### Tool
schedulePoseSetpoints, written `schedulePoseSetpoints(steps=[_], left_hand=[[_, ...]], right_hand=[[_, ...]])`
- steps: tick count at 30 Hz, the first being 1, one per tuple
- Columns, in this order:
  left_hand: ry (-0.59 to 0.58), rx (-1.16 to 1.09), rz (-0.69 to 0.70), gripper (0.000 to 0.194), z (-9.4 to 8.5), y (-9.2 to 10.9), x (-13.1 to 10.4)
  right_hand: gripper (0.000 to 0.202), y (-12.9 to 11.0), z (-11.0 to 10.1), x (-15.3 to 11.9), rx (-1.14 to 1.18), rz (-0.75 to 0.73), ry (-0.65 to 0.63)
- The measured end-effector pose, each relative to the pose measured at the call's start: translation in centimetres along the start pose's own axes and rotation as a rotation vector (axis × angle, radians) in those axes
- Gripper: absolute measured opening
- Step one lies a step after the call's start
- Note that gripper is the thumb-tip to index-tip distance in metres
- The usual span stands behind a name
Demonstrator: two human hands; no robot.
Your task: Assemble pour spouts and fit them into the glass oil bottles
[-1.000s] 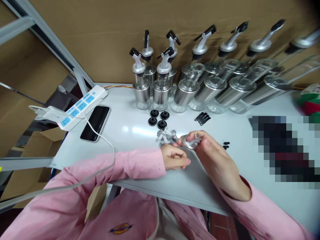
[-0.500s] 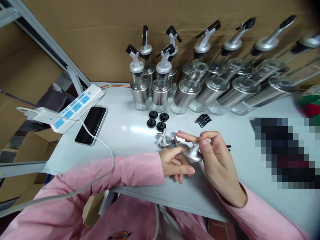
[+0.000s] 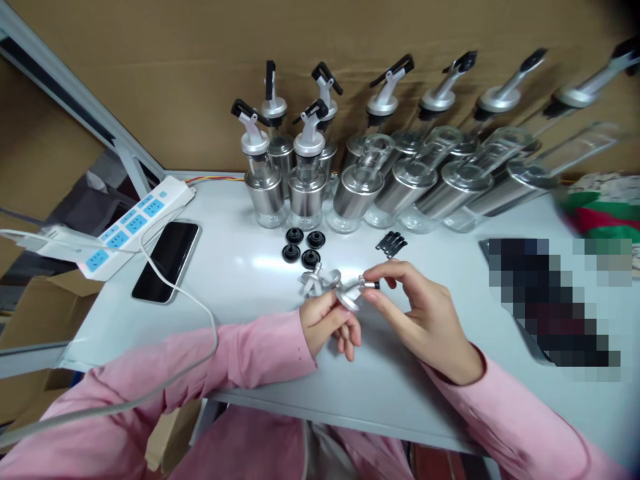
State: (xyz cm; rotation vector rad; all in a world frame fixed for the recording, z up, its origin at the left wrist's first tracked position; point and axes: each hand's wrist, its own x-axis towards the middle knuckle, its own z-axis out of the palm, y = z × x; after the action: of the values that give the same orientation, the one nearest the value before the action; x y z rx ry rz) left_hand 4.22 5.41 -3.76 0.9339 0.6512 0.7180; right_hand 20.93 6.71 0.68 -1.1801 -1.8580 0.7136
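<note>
My left hand (image 3: 331, 325) pinches the rim of a silver pourer cap (image 3: 349, 293) over the table's near part. The thumb and forefinger of my right hand (image 3: 417, 303) close on a small metal piece with a black end (image 3: 372, 285), at the cap's spout. More silver caps (image 3: 317, 280) lie just beyond my left hand. Several black round stoppers (image 3: 301, 247) sit behind them. Small black levers (image 3: 391, 244) lie in a group beyond my right hand.
Glass and steel bottles (image 3: 306, 193) line the back, some with pourers on. At the left are a phone (image 3: 167, 262), a white power strip (image 3: 135, 225) and a cable crossing my left sleeve. A blurred-out dark object (image 3: 555, 307) lies right.
Both hands have moved left with the silver cap. My left hand has closed on its rim, and my right fingers now hold a small black-ended piece at its spout. The view has shifted.
</note>
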Motion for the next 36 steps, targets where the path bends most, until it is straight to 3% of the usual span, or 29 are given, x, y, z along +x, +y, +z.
schedulePoseSetpoints(steps=[4,16,21,27,32,36], left_hand=[[-0.001,-0.003,0.013,0.042,0.0,0.3,-0.2],[-0.072,0.002,-0.011,0.054,-0.4,0.5,0.1],[-0.113,0.096,-0.031,0.060,-0.5,0.5,-0.1],[-0.069,0.189,0.000,0.057,-0.2,0.7,-0.3],[-0.135,0.307,-0.011,0.060,-0.2,1.4,-0.8],[-0.030,0.388,0.148,0.048,-1.0,2.2,-1.0]], right_hand=[[0.002,-0.1,0.0,0.1,0.106,0.052,0.023],[0.015,-0.4,-1.0,0.2,0.210,0.068,-0.109],[0.014,-0.5,-1.0,0.1,0.265,0.131,-0.117],[0.015,-0.5,-0.6,0.1,0.346,0.152,-0.114],[0.017,-1.1,-0.6,0.1,0.457,0.189,-0.109],[0.018,-1.4,-0.6,0.1,0.482,0.227,-0.017]])
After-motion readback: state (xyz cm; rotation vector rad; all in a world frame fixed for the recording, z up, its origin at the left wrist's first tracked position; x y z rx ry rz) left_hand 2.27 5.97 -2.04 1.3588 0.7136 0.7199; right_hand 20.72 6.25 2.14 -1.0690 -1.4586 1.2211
